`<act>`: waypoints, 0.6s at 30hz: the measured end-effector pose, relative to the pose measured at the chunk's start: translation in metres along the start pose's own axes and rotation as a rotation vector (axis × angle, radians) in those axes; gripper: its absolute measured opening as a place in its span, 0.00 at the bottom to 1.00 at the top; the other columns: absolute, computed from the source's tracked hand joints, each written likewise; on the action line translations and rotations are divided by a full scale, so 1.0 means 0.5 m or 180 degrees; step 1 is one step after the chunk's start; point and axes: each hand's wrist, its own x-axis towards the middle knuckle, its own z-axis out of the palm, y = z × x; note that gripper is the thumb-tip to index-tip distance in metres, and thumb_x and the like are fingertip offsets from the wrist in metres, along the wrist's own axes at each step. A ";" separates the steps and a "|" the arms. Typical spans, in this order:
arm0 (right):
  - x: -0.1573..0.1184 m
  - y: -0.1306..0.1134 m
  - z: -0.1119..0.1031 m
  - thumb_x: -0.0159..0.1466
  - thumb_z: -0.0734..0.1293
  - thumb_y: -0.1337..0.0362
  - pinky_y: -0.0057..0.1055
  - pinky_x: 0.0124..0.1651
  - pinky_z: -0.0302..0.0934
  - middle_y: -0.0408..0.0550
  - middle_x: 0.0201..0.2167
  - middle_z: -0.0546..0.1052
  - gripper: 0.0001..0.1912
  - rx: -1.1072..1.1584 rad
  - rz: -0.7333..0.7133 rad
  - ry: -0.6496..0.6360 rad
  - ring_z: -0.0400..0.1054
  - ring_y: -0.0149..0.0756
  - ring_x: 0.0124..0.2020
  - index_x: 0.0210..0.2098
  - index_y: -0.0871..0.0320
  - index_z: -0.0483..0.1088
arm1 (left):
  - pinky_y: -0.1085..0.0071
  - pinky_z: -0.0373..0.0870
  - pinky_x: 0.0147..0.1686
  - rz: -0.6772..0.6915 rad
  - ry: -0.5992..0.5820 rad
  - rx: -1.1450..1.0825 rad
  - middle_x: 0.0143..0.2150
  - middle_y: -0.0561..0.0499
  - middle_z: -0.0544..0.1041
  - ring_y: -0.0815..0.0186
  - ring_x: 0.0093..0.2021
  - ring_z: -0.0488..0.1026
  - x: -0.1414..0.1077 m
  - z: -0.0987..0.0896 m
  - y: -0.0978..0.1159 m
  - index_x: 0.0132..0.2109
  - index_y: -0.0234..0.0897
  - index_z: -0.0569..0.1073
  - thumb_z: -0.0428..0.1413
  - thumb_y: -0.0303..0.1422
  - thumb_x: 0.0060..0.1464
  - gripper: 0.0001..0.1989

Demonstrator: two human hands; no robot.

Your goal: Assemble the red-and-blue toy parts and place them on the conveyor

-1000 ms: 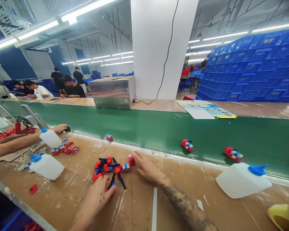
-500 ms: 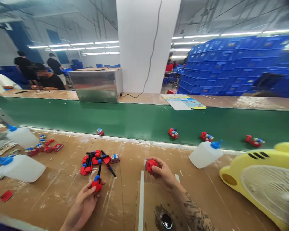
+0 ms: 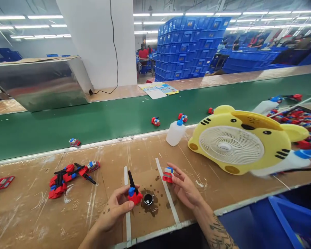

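Note:
Between the fingers of my left hand [image 3: 116, 207] is a red toy part [image 3: 135, 197] with a blue piece and a black rod pointing up. My right hand [image 3: 185, 188] grips a small red, white and blue toy piece [image 3: 168, 174] by its side. The two pieces are apart. Just right of the left hand's part, a small round pool of dark liquid [image 3: 148, 199] sits on the brown table, with stains around it. A pile of red toy parts with black rods [image 3: 63, 180] lies to the left.
A white bottle [image 3: 175, 133] with a blue nozzle stands beyond my right hand. A yellow animal-faced fan [image 3: 232, 143] lies at the right. Small toys rest on the green conveyor [image 3: 114, 122]. Blue crates [image 3: 181, 48] are stacked behind.
The view has swung to the right, showing the whole fan and more toys at the right. My hands are now on either side of the dark pool, closer together, still holding their pieces.

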 end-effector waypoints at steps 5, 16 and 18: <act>-0.032 0.015 -0.020 0.50 0.80 0.62 0.39 0.46 0.67 0.46 0.39 0.80 0.29 0.0199 -0.0032 0.0165 0.77 0.42 0.41 0.48 0.53 0.68 | 0.62 0.66 0.53 0.1009 -0.1329 0.3178 0.54 0.44 0.71 0.57 0.51 0.69 0.022 0.023 0.060 0.58 0.51 0.73 0.55 0.29 0.61 0.20; -0.044 0.040 -0.023 0.49 0.80 0.66 0.28 0.42 0.65 0.43 0.38 0.79 0.29 0.0267 -0.0101 -0.0077 0.73 0.32 0.39 0.48 0.52 0.71 | 0.65 0.67 0.44 0.1229 -0.2178 0.4770 0.47 0.44 0.72 0.56 0.46 0.67 0.052 0.086 0.094 0.57 0.48 0.73 0.49 0.22 0.59 0.23; -0.046 0.037 -0.021 0.49 0.80 0.65 0.31 0.48 0.64 0.44 0.40 0.79 0.28 0.0188 -0.0218 -0.0142 0.72 0.33 0.41 0.48 0.51 0.71 | 0.64 0.67 0.48 0.1001 -0.1974 0.4288 0.50 0.44 0.71 0.56 0.49 0.67 0.050 0.074 0.092 0.57 0.50 0.72 0.51 0.23 0.59 0.23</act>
